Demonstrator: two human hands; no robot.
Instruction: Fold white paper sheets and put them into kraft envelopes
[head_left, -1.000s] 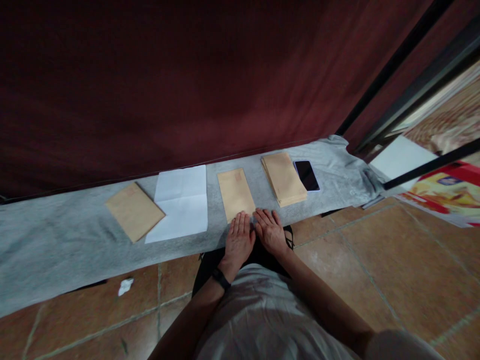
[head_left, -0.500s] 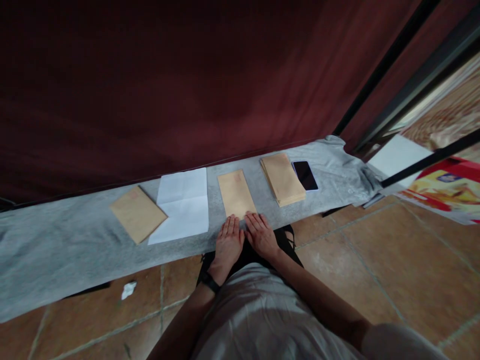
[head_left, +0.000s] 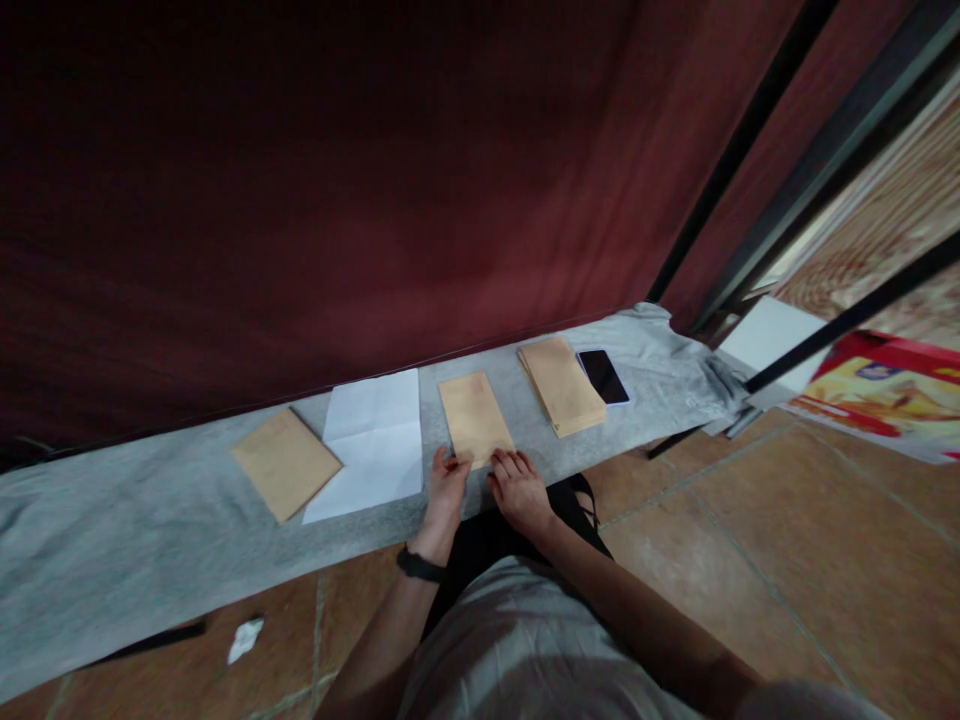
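Observation:
A single brown envelope (head_left: 474,412) lies on the grey cloth-covered bench (head_left: 180,520) in front of me. At its near left corner is my left hand (head_left: 448,482), turned on its side, with thumb and fingers closed at the envelope's edge. My right hand (head_left: 519,487) rests palm down on the near right corner, fingers stretched out. To the left, an unfolded white paper (head_left: 379,440) with a crease lies flat, and another brown envelope (head_left: 285,465) overlaps its left edge. A stack of brown envelopes (head_left: 564,388) sits to the right.
A dark phone (head_left: 604,376) lies beside the stack. Behind the bench hangs a dark red curtain (head_left: 375,220). Black metal bars (head_left: 847,325) and a red and yellow box (head_left: 892,390) are at the right. A crumpled white scrap (head_left: 245,640) is on the tiled floor.
My left hand has turned from lying flat onto its side and closed at the envelope's near edge. My right hand stays on the envelope. The whole view has shifted slightly.

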